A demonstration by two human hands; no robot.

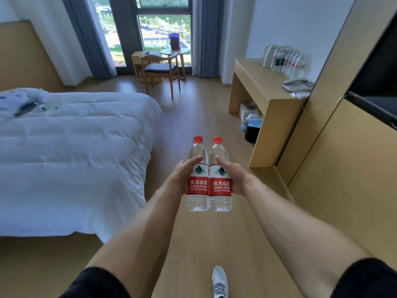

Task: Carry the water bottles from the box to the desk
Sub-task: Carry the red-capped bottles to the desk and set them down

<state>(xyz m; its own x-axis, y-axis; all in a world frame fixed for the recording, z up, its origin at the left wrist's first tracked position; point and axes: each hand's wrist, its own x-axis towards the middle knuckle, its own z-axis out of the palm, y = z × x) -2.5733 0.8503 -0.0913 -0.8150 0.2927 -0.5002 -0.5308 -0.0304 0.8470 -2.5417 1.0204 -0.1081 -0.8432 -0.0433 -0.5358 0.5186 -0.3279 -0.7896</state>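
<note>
Red-capped and red-labelled, two bottles sit upright and touching at the centre of the frame, one in each hand: the left hand [184,176] curls round the left bottle [198,175] with its thumb across the shoulder, and the right hand [234,177] wraps the right bottle [220,176] the same way. Both are carried out in front above the wood floor [193,108], with one grey shoe [219,281] showing at the bottom edge, so the step in hand looks to be the walk from box to desk; no box is in view. The bed [71,151] fills the left of the frame. At right, beyond the hands, stands the desk [255,78], still well apart from the bottles. The next move would call for closing on it and standing both on bare top short of the phone [297,84]. A row of bottles [285,59] already lines its far end, too blurred to count. One chair [160,67] sits by the window at upper centre.
</note>
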